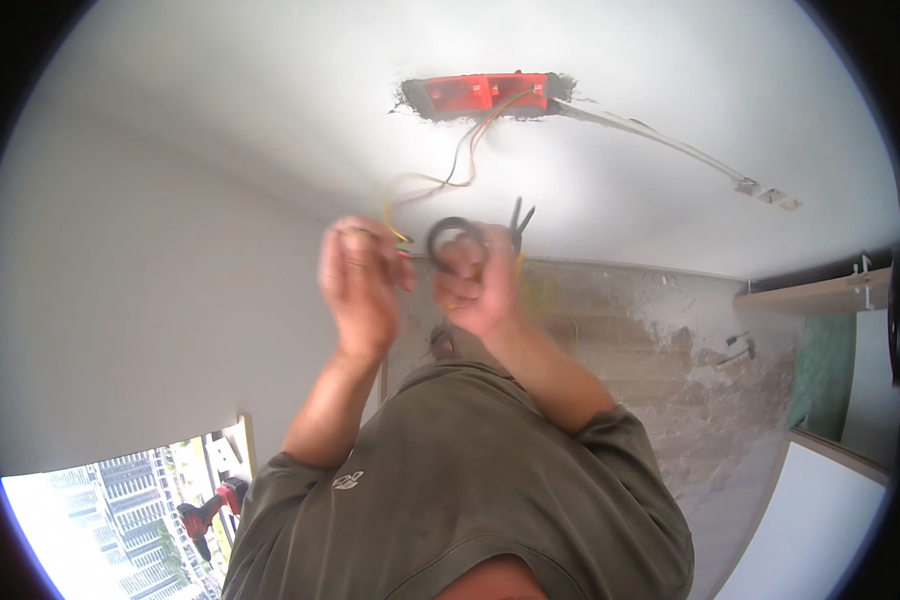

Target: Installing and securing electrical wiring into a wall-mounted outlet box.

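Several thin electrical wires [468,165] in red, yellow and dark colours hang from a red recessed wall box [485,93] and loop toward my left hand [358,285]. That hand is blurred; its fingers are curled in at the wires' loose ends. Close beside it, my right hand [485,285] is closed around a black ring that looks like a roll of electrical tape [453,243]. Two dark prongs of a tool [522,222] stick up from behind the same hand, and its kind cannot be made out. Something thin and yellow shows near my right fingers.
A pale channel with cables [660,138] runs rightward from the box along the white wall. Below lies a dusty, patchy floor [630,340]. A red and black cordless drill [205,515] rests by the window at the lower left. A wooden-edged frame [820,290] stands at the right.
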The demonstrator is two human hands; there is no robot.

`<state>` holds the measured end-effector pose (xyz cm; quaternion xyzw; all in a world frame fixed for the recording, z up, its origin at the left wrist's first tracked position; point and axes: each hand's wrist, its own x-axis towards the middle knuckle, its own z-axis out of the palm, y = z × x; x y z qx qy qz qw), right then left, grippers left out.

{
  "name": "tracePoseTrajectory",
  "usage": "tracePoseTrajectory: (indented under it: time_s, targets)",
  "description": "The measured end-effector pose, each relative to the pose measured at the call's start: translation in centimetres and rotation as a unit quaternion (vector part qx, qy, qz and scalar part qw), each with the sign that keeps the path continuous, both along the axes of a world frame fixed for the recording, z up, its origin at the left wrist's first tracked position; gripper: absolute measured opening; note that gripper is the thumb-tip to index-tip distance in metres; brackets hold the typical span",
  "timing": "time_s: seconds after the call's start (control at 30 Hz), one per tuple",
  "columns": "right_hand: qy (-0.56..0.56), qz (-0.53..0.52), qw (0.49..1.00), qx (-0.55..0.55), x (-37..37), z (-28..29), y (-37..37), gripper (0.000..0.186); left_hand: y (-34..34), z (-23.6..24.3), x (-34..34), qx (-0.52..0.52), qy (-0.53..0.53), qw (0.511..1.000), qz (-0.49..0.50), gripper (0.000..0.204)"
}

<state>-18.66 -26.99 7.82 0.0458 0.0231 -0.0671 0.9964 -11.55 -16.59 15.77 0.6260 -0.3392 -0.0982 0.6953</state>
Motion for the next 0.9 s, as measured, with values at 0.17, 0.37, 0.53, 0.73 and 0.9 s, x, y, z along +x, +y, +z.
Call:
tracePoseTrajectory:
  time_s: [0.17,0.37,0.53,0.73,0.9]
  targets:
    - [0.050,-0.026,0.991,-0.122,-6.5,-2.8,-3.0,0.029,1.4,1.9,2.8,-0.011,-0.065,0.998,0.020,0.012]
    - [0.139,-0.119,0.442,-0.878,-12.6,-4.2,-7.3,0.022,4.1,1.2,4.0,0.124,-0.279,0.948,0.084,0.016]
    - [0.142,-0.142,0.730,-0.653,-15.5,-3.7,-8.0,0.014,3.5,2.8,4.4,0.050,-0.463,0.879,0.096,0.019]
    - [-0.042,-0.233,0.906,-0.352,-14.5,-1.0,-8.5,0.009,2.6,6.2,2.3,-0.134,-0.262,0.955,0.043,0.030]
    - [-0.013,-0.346,0.890,-0.297,-14.3,-0.6,-8.6,0.017,1.2,6.7,2.6,-0.199,0.042,0.961,-0.188,0.022]
